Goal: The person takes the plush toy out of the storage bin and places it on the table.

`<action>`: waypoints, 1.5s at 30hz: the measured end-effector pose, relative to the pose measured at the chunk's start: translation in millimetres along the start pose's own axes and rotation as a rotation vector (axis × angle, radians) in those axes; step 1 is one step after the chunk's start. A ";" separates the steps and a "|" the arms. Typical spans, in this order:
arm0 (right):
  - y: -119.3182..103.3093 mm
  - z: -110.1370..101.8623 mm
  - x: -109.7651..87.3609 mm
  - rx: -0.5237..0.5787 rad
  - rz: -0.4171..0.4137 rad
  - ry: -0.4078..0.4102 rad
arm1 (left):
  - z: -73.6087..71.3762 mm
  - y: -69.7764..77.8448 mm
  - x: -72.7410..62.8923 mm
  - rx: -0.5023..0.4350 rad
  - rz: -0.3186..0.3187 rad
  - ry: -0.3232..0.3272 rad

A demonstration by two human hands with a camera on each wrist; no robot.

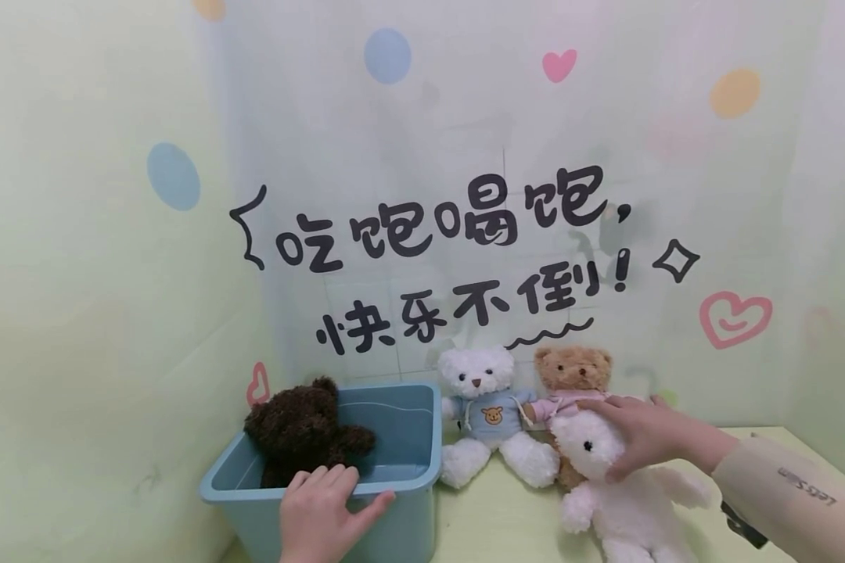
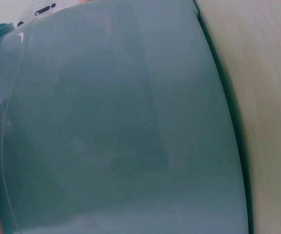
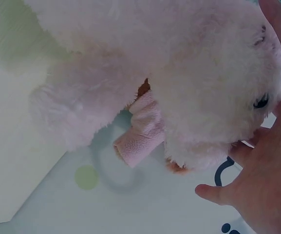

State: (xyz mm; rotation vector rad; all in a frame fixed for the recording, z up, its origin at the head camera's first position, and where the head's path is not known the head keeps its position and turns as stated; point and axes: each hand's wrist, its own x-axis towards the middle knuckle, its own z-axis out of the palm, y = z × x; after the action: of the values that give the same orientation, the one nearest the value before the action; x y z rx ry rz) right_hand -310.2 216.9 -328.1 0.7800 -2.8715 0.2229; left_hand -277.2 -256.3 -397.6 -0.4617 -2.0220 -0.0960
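My left hand (image 1: 324, 508) grips the near rim of a blue plastic bin (image 1: 394, 512), its fingers hooked over the edge and the thumb outside. In the left wrist view the bin's outer wall (image 2: 116, 112) fills most of the picture. A dark brown teddy bear (image 1: 292, 430) sits inside at the left. To the right, my right hand (image 1: 658, 434) holds a white plush toy (image 1: 630, 508) by its head. The right wrist view has the fingers spread along the head's side; the toy's fluffy body (image 3: 96, 29) extends leftward there.
A white teddy bear (image 1: 475, 375) in a blue hoodie (image 1: 496, 430) sits beside the bin. Next to it a tan teddy bear (image 1: 570, 367) in pink is partly hidden by the white plush toy. The pale tabletop (image 1: 479, 516) meets a printed backdrop (image 1: 465, 102) behind.
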 end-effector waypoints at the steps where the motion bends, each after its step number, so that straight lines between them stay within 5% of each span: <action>1: -0.8 -0.5 0.0 -0.002 0.002 -0.002 | 0.0 -0.1 0.2 0.000 0.002 0.005; 18: -6.7 -9.8 7.9 -0.078 0.011 0.038 | -1.6 -0.9 0.7 -0.001 -0.012 -0.003; 22: -8.2 -15.0 16.6 -0.081 0.017 0.050 | -7.6 -0.3 0.5 0.013 -0.064 -0.097; 30: -25.7 -36.4 39.0 -0.044 0.023 0.086 | -21.4 6.3 13.3 0.007 -0.166 -0.403; 33: -39.8 -43.6 54.2 -0.030 0.004 0.088 | -24.3 7.5 15.4 -0.009 -0.177 -0.449; 39: -70.8 -51.1 84.0 -0.039 -0.015 0.035 | -26.7 6.6 15.0 -0.028 -0.165 -0.441; 45: -99.4 -60.2 111.9 -0.040 -0.033 0.022 | -18.4 1.4 8.7 -0.020 -0.078 -0.256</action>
State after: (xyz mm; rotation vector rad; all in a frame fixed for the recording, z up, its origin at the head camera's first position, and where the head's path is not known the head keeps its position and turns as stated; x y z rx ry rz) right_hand -347.8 88.5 -238.0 0.8119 -2.8310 0.1678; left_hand -264.9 -257.4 -381.4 -0.4248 -2.2932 -0.1101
